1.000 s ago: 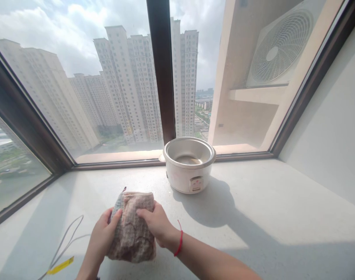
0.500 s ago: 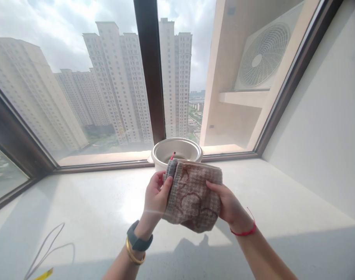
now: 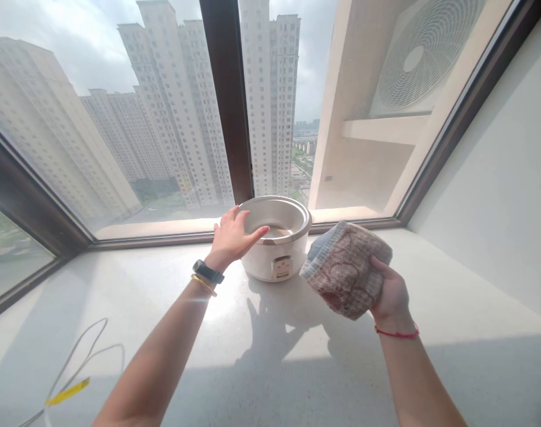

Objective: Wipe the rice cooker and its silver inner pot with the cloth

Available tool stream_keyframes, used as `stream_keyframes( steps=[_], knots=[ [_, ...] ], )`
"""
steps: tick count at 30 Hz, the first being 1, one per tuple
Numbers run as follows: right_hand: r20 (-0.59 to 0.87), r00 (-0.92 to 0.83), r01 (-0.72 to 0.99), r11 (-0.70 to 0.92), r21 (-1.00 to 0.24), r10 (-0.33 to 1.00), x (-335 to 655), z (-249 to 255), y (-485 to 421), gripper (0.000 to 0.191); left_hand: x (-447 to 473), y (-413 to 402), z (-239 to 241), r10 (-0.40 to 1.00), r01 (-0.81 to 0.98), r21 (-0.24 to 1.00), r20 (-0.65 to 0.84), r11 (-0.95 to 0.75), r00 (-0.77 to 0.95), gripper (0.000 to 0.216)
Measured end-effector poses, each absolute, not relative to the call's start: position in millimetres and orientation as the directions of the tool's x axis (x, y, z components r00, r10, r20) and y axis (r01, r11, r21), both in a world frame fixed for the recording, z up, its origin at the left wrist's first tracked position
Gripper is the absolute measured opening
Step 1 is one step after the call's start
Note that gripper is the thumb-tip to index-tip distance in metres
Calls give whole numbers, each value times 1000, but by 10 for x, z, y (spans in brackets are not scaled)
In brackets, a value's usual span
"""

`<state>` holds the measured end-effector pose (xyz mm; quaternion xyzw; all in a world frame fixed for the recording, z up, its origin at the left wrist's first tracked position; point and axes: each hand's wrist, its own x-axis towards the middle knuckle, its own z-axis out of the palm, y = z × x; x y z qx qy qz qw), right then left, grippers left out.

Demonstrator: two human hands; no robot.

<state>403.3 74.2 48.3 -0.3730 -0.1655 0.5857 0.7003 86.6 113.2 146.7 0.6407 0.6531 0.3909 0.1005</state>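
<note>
A white rice cooker (image 3: 257, 261) without a lid stands on the sill against the window frame, a label on its front. My left hand (image 3: 235, 234) is open at the cooker's left rim, fingers spread and thumb over the opening; whether it touches the rim I cannot tell. To the right of the cooker, my right hand (image 3: 391, 290) grips a folded brown patterned towel (image 3: 348, 270) with a greyish-blue edge, held above the sill. The thumb lies on the towel's near face, and the other fingers are hidden behind it.
The white windowsill (image 3: 185, 362) spans the front. At lower left lies a thin grey cable (image 3: 81, 341) with a yellow tag (image 3: 68, 391). Brown window frames (image 3: 228, 101) rise behind the cooker, and a white wall (image 3: 493, 196) bounds the right side.
My left hand has let go of the towel and moved to the cooker's left rim. My right hand has carried the towel to the right, uncovering the cooker's front. The view has tilted down slightly.
</note>
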Motion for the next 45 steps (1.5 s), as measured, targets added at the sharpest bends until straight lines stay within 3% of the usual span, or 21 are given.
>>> stream_keyframes(
  steps=[4,8,10,13,18,22,27,32,35,39,42,45],
  knots=[
    [-173,262,-698,62,-714,950,4067,435,752,28,855,1316,1569,931,672,735,173,95,-321,77],
    [-176,225,-722,43,-691,958,3997,497,806,30,599,1616,1537,943,566,803,15,186,-331,38],
    [-137,183,-720,38,-693,974,3916,596,903,32,491,1705,1450,949,521,835,-5,177,-314,31],
    [-70,165,-673,61,-738,984,3729,788,1158,27,435,1751,1266,952,453,880,7,140,-307,28],
    [-67,352,-454,108,-884,934,3329,1004,1662,18,498,1771,1082,945,359,931,58,65,-321,30],
    [-47,438,-387,141,-911,898,3148,1056,1849,19,555,1786,1123,936,295,955,79,28,-343,30],
    [-35,485,-382,176,-907,874,3160,1168,1862,19,628,1814,1278,919,201,979,99,-22,-380,30],
    [51,521,-396,294,-870,852,3239,1601,1806,12,747,1744,1629,915,74,985,173,-157,-364,14],
    [183,513,-427,434,-793,839,3281,1928,1586,15,847,1489,1904,921,-21,963,251,-269,-297,26],
    [311,443,-433,504,-748,841,3282,2074,1095,35,915,911,2096,931,-275,893,313,-356,-189,39],
    [311,376,-437,462,-772,873,3247,1911,798,36,873,465,2022,932,-368,871,230,-326,-280,46],
    [285,425,-384,456,-803,859,3208,1694,566,34,811,107,1862,858,-301,872,220,-386,-465,49]
  ],
)
